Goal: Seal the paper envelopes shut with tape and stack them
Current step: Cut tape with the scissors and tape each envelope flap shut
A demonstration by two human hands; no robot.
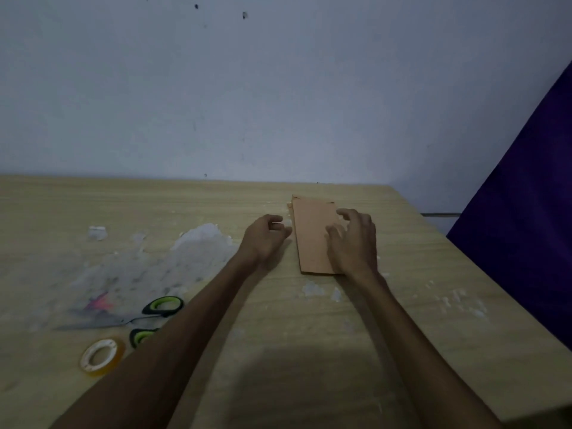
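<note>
On the pale wooden tabletop (371, 320) our right hand (353, 243) rests fingers-spread on the tan paper envelope (312, 236), running lengthwise up-frame, left hand (266, 236) loosely curled, empty, just beside.

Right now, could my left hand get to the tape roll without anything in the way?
Probably yes. The tape roll lies uncovered beside the left forearm; only the scissors sit close, and the left hand holds nothing.

Both arms out, hands low

Bare forearms stretched forward, converging slightly. Left hand (266, 235) palm down, fingers loosely curled, gripping nothing, thumb tip pointing right. Right hand (353, 243) palm down, fingers spread and bent, fingertips (332, 232) pressing downward. Hands near, not touching.
</note>
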